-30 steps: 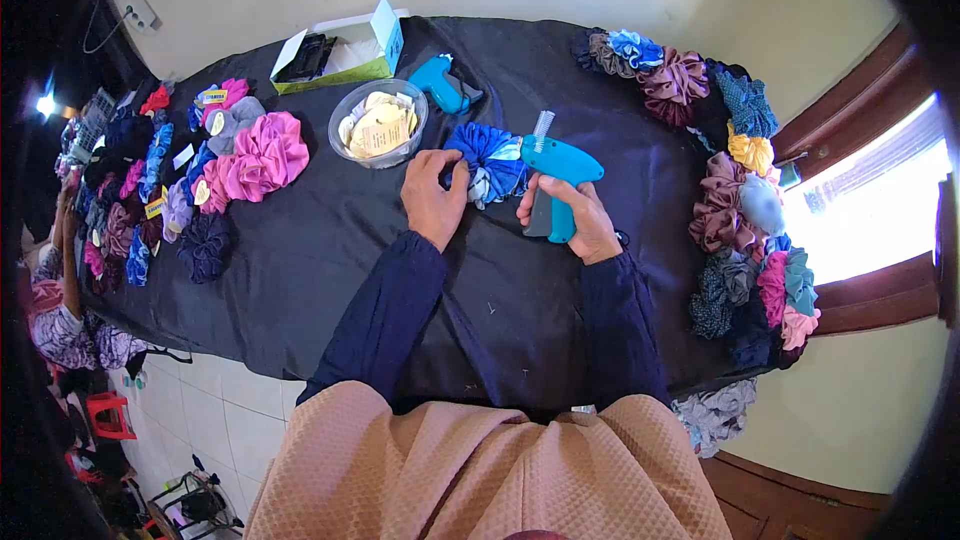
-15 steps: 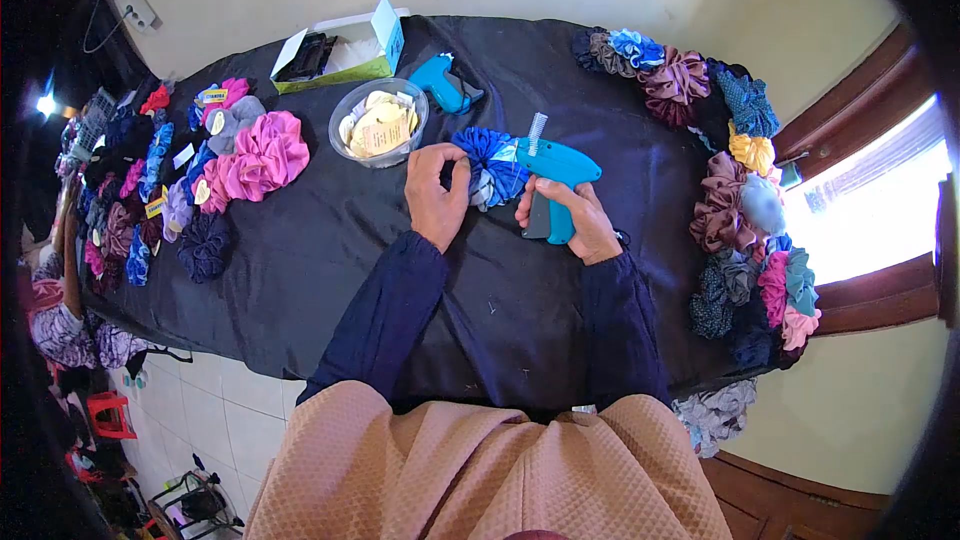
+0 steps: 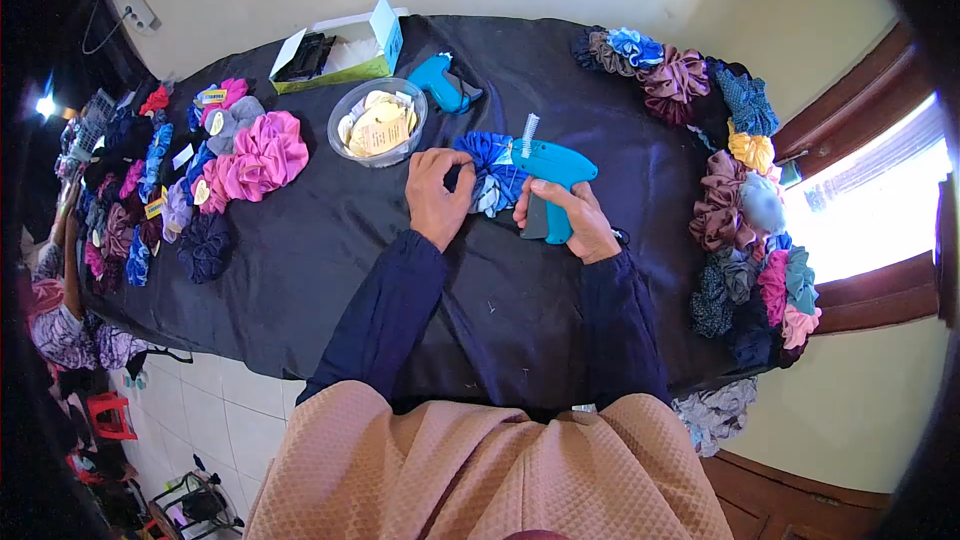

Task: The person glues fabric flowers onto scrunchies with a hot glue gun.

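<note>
My left hand (image 3: 435, 197) grips a blue and white scrunchie (image 3: 491, 172) on the black cloth-covered table (image 3: 330, 240). My right hand (image 3: 571, 220) holds a teal tagging gun (image 3: 548, 180) by its handle, with the gun's nose pushed against the scrunchie's right side. A strip of white fasteners sticks up from the top of the gun. A clear plastic bowl (image 3: 378, 123) of yellowish paper tags stands just beyond my left hand.
A second teal tagging gun (image 3: 443, 86) lies behind the bowl, beside an open white and green box (image 3: 340, 48). Tagged scrunchies (image 3: 250, 158) are spread at the left; several untagged ones (image 3: 735, 190) line the right edge. Another person sits at the far left.
The tagging gun has slid a little left into the scrunchie. My left hand's fingers have shifted slightly on the scrunchie.
</note>
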Tool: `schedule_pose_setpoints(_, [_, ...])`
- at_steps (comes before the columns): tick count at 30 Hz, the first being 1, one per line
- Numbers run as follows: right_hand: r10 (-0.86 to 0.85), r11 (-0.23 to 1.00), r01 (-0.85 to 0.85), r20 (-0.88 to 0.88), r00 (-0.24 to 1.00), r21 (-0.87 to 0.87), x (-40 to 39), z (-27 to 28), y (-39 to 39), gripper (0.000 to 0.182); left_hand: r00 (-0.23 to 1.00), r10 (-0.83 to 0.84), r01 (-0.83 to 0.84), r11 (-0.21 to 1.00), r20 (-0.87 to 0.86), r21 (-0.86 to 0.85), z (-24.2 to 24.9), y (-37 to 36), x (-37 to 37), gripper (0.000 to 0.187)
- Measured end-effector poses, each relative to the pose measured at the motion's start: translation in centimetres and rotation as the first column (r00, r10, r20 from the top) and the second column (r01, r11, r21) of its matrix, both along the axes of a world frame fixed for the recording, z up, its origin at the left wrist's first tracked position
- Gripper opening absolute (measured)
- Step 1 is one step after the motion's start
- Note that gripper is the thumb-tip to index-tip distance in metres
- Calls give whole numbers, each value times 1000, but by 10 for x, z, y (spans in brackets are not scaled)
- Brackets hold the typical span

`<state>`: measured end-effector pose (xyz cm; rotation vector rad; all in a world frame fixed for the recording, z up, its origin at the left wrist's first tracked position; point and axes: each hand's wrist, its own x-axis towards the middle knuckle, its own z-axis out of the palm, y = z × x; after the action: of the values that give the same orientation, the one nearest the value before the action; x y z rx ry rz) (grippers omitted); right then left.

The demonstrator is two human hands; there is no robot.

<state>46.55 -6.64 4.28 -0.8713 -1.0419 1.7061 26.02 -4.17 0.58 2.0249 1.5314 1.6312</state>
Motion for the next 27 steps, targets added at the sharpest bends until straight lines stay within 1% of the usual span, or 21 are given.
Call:
schedule_pose_setpoints(1, [0,1000,0,0,1000,0,-1,0,0,27,1000,0,0,1000,0,0,0,0,0,8])
schedule_pose_setpoints(3, [2,1000,-2,6,1000,12,-2,1,0,27,995,5,0,999,99,-50,2,-1,0,8])
schedule_pose_setpoints(4, [2,1000,-2,6,1000,12,-3,0,-1,27,995,4,1,999,99,-50,2,-2,1,8])
schedule_pose_setpoints(6, [-22,1000,23,34,999,-3,-5,-1,-1,27,984,23,-7,996,175,-91,5,-4,1,8])
schedule_pose_setpoints(7, [-23,1000,23,33,999,-3,-5,0,-1,27,984,23,-7,996,174,-91,7,-5,1,8])
schedule_pose_setpoints(9, [52,998,-54,79,996,28,-6,2,0,30,969,18,-5,999,248,-52,8,-7,3,8])
schedule_pose_setpoints(12, [61,995,-68,96,994,76,-9,3,-2,33,966,13,-10,1000,258,-14,7,-7,4,9])
schedule_pose_setpoints(16, [42,997,-50,121,992,63,-10,2,-2,31,964,-10,12,1000,264,-5,8,-10,5,10])
schedule_pose_setpoints(18, [41,993,-54,115,992,109,-11,1,-2,31,967,-6,4,1000,256,10,8,-10,6,10])
schedule_pose_setpoints(22, [35,996,-44,129,991,71,-10,-3,-1,30,966,-8,2,1000,259,23,10,-12,8,10])
schedule_pose_setpoints(27, [33,991,-50,134,990,121,-13,0,-1,28,968,-18,9,999,249,39,12,-14,9,10])
